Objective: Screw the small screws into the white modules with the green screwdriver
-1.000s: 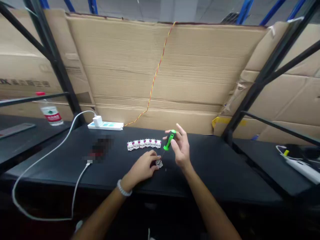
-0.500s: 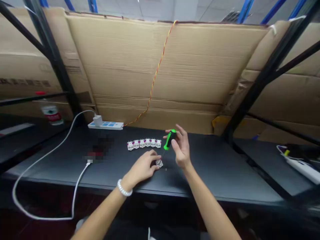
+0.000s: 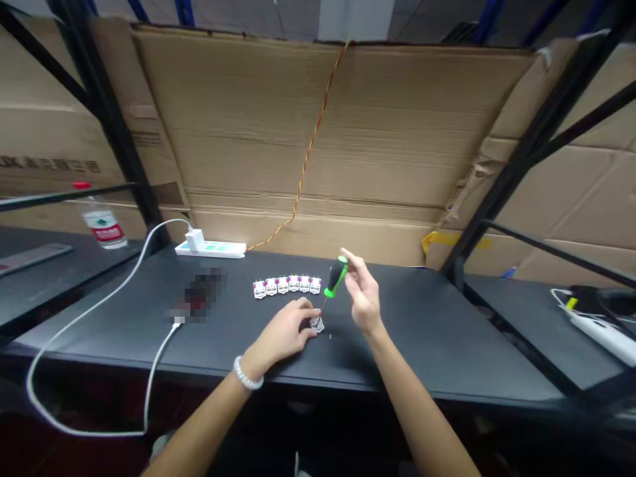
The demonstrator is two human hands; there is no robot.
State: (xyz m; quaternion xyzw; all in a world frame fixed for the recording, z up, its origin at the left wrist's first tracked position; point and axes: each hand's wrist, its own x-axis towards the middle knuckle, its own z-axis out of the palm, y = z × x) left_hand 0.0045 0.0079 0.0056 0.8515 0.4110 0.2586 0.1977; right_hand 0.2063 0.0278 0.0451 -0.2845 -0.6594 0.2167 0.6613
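Note:
My left hand [image 3: 288, 329] pinches a small white part [image 3: 317, 324] against the dark tabletop [image 3: 422, 344]. The thin shaft of a green and black screwdriver [image 3: 336, 277] slants down onto that part. Its handle leans toward my right hand [image 3: 364, 291], whose fingers are closed at the side of the handle. A tiny light piece [image 3: 330, 336], too small to name, lies just right of the white part. Behind my left hand, several similar white and purple parts [image 3: 283, 285] stand in a slightly curved row.
A white power strip [image 3: 226, 250] with a plugged-in charger [image 3: 195, 239] lies at the back left. Its white cable [image 3: 79, 323] loops over the table edge. A blurred-out object [image 3: 201, 291] lies nearby. A bottle [image 3: 103, 222] and black frame posts [image 3: 517, 159] flank the cardboard wall [image 3: 238, 132].
The screwdriver handle has turned and shifted slightly left, and my right hand's fingers have drawn together beside it. My left hand and the white part have stayed in place.

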